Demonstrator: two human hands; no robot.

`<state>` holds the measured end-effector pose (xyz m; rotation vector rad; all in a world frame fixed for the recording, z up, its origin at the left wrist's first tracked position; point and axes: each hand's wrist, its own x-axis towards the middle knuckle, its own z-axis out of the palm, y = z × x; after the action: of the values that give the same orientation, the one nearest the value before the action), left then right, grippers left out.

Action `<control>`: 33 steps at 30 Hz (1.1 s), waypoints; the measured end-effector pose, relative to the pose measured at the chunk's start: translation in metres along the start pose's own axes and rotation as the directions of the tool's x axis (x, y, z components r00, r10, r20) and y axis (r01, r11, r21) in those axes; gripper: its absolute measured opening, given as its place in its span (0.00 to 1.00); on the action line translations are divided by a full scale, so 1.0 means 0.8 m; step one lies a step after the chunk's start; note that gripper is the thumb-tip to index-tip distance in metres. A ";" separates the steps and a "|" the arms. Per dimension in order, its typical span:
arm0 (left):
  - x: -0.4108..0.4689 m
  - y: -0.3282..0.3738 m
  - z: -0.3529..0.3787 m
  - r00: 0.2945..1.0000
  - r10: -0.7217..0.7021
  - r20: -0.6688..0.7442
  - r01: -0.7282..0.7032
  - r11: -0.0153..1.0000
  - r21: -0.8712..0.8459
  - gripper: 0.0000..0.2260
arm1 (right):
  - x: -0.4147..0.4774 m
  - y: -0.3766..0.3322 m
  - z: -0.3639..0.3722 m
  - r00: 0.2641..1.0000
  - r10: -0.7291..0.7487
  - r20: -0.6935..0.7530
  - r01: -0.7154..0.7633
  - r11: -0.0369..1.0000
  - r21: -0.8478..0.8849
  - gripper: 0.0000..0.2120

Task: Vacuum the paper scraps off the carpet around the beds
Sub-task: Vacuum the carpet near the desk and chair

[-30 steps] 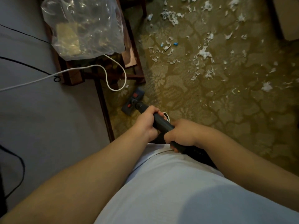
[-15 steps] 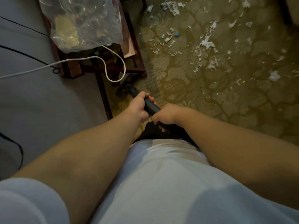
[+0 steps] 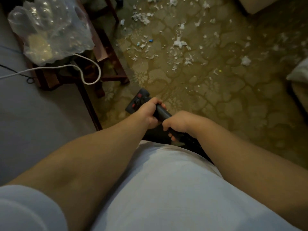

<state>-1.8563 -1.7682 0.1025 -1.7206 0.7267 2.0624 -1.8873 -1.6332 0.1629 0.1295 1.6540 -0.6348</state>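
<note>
Head view: the vacuum pipe [image 3: 162, 112] is grasped by both hands, the left hand [image 3: 148, 112] ahead and the right hand [image 3: 177, 122] just behind. The fingers of each are clenched round it, probably so that the floor brush [image 3: 138, 101] can be steered. One brush is seen, set on the carpet [image 3: 216, 104] at its left edge, beside the bed [image 3: 33, 122]. The paper scraps [image 3: 179, 43] are scattered over the far part of the carpet, well apart from the brush, and are too many to be counted. One plastic bag [image 3: 50, 30] and one white cable [image 3: 100, 73] are seen at a wooden stand [image 3: 108, 52].
</note>
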 end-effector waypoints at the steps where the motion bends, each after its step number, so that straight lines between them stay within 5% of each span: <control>1: -0.003 -0.022 0.014 1.000 -0.010 0.017 0.009 0.999 0.043 0.07 | -0.013 0.025 -0.006 1.000 0.008 -0.018 -0.007 1.000 0.026 0.10; 9: -0.052 -0.177 0.156 0.976 -0.095 0.197 0.018 0.933 0.360 0.06 | -0.103 0.222 -0.070 0.987 0.051 -0.150 0.010 0.925 0.379 0.13; 16: -0.071 -0.250 0.253 0.960 -0.165 0.228 -0.017 0.777 0.630 0.05 | -0.154 0.297 -0.093 0.949 0.143 -0.280 0.039 0.830 0.557 0.15; 25: -0.046 -0.199 0.334 0.940 -0.232 0.249 -0.011 0.712 0.702 0.04 | -0.143 0.256 -0.172 0.928 0.201 -0.314 0.031 0.798 0.602 0.13; 33: 0.017 -0.009 0.379 0.956 -0.221 0.195 0.018 0.705 0.709 0.07 | -0.069 0.079 -0.258 0.948 0.208 -0.241 -0.024 0.802 0.597 0.16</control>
<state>-2.0961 -1.5836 0.1263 -0.9960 1.0928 1.5619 -2.0308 -1.4681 0.2050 0.8135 1.6619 -1.0612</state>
